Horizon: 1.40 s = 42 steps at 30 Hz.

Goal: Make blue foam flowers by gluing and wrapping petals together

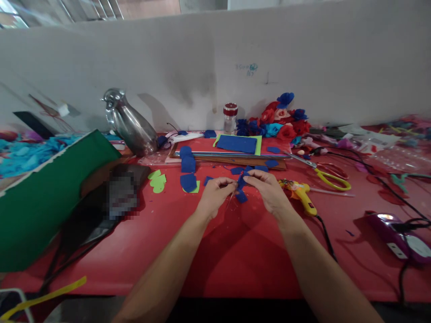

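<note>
Both my hands meet over the middle of the red table (235, 251). My left hand (215, 194) is closed in a pinch on a thin wire stem that runs down from its fingertips. My right hand (266, 188) is pinched on small blue foam petals (241, 185) gathered at the top of that stem. Loose blue foam pieces (187, 172) lie just beyond my hands, some on light green foam leaves (158, 181). A yellow glue gun (302, 193) lies right beside my right hand.
A flat blue sheet on green foam (237, 143) lies on boards behind. Yellow-handled scissors (328, 175), a heap of finished foam flowers (281, 119), a small jar (230, 117), a steel jug (129, 121), a green board (50, 193) and a purple power strip (399, 233) surround the work area.
</note>
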Available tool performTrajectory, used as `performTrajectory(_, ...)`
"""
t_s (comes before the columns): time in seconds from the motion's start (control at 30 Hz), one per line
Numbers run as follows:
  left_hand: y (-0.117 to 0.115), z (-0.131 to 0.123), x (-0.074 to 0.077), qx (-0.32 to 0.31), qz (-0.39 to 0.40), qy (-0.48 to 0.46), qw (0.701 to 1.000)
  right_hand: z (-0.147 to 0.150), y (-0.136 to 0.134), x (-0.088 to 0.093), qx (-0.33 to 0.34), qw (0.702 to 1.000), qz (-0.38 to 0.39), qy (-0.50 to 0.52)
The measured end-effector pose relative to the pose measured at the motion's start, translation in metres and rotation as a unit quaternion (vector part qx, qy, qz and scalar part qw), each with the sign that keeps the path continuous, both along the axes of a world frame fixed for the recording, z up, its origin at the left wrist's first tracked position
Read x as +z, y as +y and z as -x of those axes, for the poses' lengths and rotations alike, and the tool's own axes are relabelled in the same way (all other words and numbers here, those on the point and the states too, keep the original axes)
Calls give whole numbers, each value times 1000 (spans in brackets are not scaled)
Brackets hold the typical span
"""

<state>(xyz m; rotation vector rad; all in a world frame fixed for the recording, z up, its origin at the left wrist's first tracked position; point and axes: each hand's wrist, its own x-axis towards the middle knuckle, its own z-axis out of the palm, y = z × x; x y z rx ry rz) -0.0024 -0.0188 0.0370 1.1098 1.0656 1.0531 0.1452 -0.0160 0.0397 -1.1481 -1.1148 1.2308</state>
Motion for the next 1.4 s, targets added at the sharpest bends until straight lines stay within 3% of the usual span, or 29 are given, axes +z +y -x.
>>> performTrajectory(0.37, -3, -2, 1, 7, -42, 55, 998, 1, 1, 0, -16, 1000, 7, -12)
performTrajectory(0.53, -2, -2, -3, 8, -67, 74, 995, 1, -1, 2, 9, 999, 2, -40)
performTrajectory(1.0, -2, -2, -5, -2, -55, 69, 996, 1, 0, -3, -16, 996, -3, -86)
performTrajectory(1.4, 1, -1, -9, -3, -44, 78, 996, 0, 1, -6, 2, 995, 6, -104)
